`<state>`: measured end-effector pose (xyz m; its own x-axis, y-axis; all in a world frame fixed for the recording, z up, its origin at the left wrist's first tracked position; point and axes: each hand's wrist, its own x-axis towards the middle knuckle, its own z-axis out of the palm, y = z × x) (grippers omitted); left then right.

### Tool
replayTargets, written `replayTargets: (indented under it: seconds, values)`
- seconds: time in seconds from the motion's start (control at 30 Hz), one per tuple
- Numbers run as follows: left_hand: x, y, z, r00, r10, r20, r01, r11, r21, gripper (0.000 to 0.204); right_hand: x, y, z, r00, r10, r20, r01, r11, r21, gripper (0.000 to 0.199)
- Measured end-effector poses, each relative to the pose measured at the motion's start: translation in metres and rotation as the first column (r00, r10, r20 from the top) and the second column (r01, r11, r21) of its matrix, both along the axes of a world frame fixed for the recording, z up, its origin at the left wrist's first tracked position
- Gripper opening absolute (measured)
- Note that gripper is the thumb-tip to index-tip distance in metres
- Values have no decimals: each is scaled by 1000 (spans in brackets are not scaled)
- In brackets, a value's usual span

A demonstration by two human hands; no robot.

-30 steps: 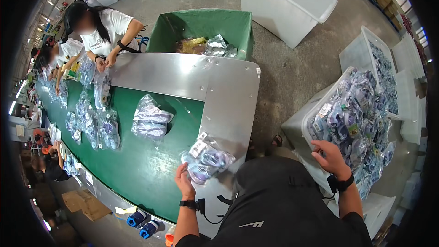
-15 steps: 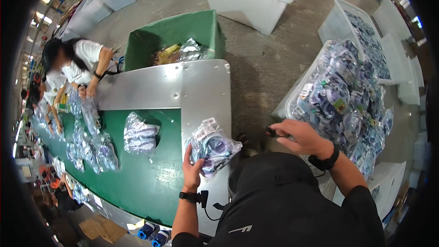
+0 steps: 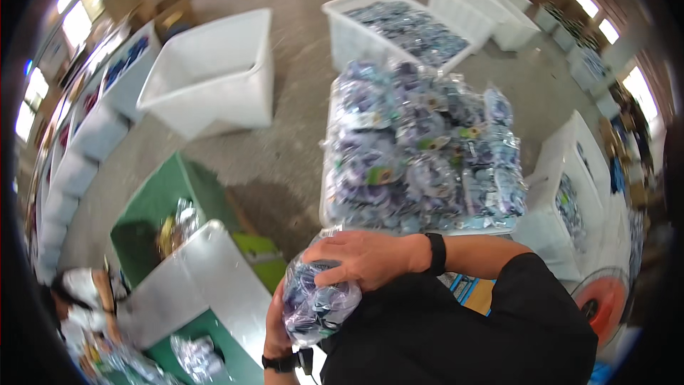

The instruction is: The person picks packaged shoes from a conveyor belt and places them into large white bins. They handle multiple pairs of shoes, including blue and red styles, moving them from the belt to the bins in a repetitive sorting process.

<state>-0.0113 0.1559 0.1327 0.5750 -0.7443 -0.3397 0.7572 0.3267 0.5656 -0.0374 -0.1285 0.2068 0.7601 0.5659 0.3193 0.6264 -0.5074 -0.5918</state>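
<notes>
A clear plastic bag [image 3: 319,311] with purple and pale-blue items inside, which look like footwear, is held close to my body. My left hand [image 3: 277,319] grips it along its left side, with the fingers partly hidden behind the plastic. Over the top of the same bag lies my right hand [image 3: 363,257], its fingers curled onto the wrapping. Ahead of my hands, many similar bags [image 3: 427,164] are heaped in rows on a white bin [image 3: 326,182]. Another bag [image 3: 196,356] rests on the green belt surface [image 3: 226,363] at lower left.
The metal table edge [image 3: 206,271] is to my left, beside a green bin [image 3: 153,203] holding crumpled plastic. White tubs [image 3: 214,93] stand beyond. A co-worker [image 3: 78,299] handles bags at far left. A red fan [image 3: 602,303] stands at right.
The view has swung right toward the heaped bags. My left hand has lifted the bag off the metal table, and my right hand has come across onto it.
</notes>
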Motion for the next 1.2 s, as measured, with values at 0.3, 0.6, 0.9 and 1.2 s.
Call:
replayTargets:
  seconds: [0.3, 0.6, 0.9, 1.2]
  values:
    - [6, -70, -19, 978, 128, 165, -174, 937, 304, 56, -42, -246, 71, 822, -552, 138, 565, 820, -90, 62]
    - [-34, -73, -33, 952, 239, 192, -306, 780, 545, 44, -23, -489, 14, 201, -905, 374, 971, 135, -196, 58]
    - [-104, -36, -28, 912, 258, 320, -409, 485, 773, 44, -8, -532, -142, 85, -911, 405, 926, -78, -370, 60]
    - [-109, -7, -48, 914, 275, 297, -399, 492, 774, 47, -12, -524, -150, 70, -965, 254, 915, -39, -401, 39]
